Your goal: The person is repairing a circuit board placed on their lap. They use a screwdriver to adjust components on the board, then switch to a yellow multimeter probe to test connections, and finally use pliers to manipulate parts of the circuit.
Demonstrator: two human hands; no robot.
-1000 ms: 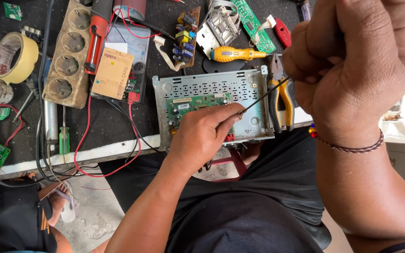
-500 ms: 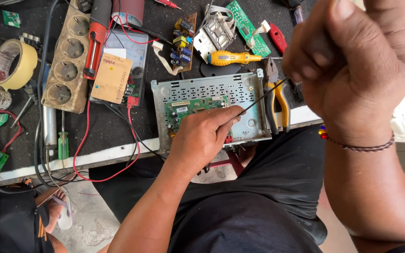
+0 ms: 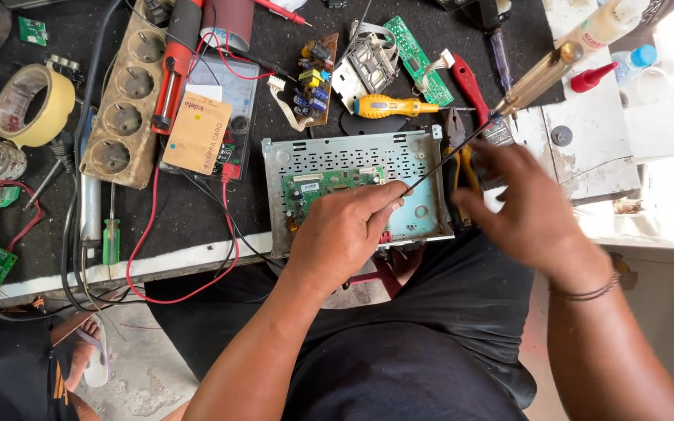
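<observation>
Left hand point(image 3: 352, 226) fingers pinched shut on a thin screwdriver point(image 3: 473, 134) over the open metal case point(image 3: 423, 222) at the table point(image 3: 196, 261) edge; right hand point(image 3: 520, 206), loosely curled, empty, reached toward pliers point(image 3: 462, 152). Probing step; next move likely required steady tip placement.

A single head-worn view looks steeply down from above the seated person, facing the front edge of the workbench point(image 3: 196, 265). It sits close: forearms and lap fill the lower frame, and the bench's far edge is cut off at the top.
</observation>
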